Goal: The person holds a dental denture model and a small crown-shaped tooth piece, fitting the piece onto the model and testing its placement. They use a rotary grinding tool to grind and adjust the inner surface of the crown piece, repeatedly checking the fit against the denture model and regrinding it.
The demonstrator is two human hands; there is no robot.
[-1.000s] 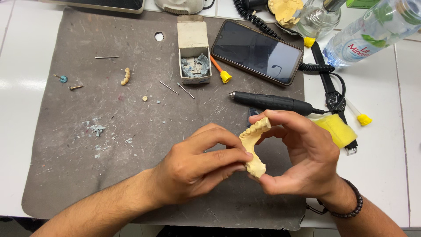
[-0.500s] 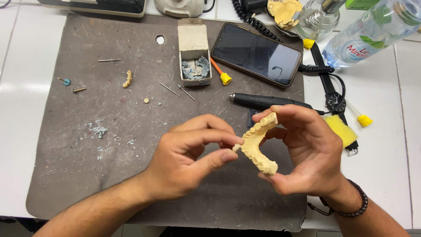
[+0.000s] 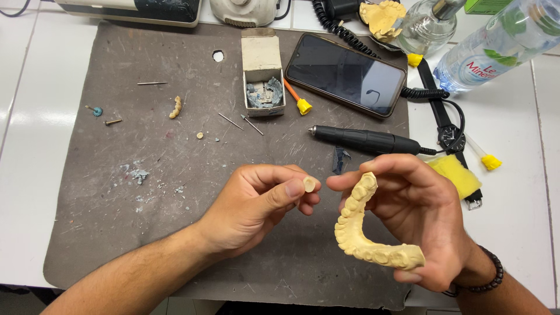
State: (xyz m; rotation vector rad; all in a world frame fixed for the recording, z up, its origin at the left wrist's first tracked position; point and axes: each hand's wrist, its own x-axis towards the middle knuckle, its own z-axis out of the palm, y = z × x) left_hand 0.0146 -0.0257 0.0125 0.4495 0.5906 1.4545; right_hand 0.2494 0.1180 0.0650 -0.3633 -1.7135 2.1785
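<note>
right hand [image 3: 426, 227] cupped around yellow dental cast [image 3: 364, 233] at 5 o'clock over grey mat [image 3: 116, 233], fingers curled along its arch. left hand [image 3: 256, 207] at 6 o'clock, thumb and forefinger pinching small tooth piece [image 3: 309, 184], just beside the cast's end, apart from it. at 12 o'clock, open cardboard box [image 3: 263, 70] holding grey-blue crumbled bits [image 3: 263, 95].
</note>
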